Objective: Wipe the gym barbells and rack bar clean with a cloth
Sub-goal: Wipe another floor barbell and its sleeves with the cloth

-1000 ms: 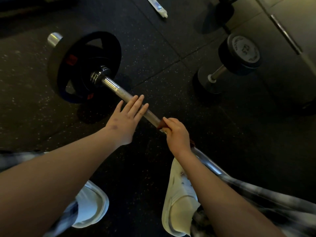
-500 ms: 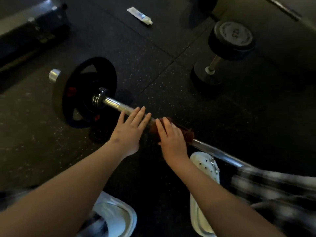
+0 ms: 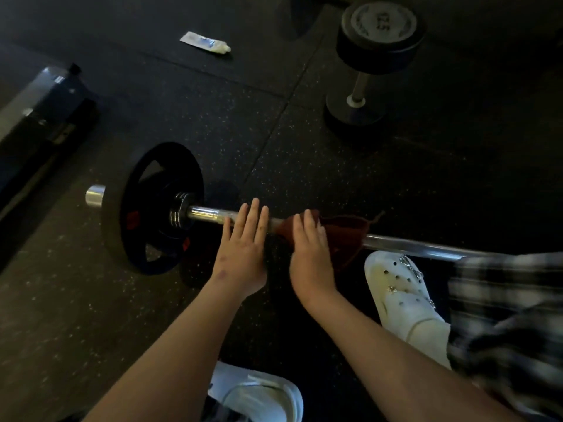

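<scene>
A chrome barbell lies on the dark rubber floor, with a black weight plate on its left end. A dark red cloth is draped over the bar near its middle. My right hand lies flat on the cloth, fingers straight, pressing it onto the bar. My left hand rests flat on the bare bar just left of the cloth, fingers apart and pointing away from me.
A black dumbbell stands on end at the back right. A small white tube lies on the floor at the back. A dark bench or machine base sits at the left. My white shoes are beside the bar.
My right hand has gone from gripping the cloth around the bar to lying flat on it, and the cloth now spreads wider. The view has swung, so the bar looks more level.
</scene>
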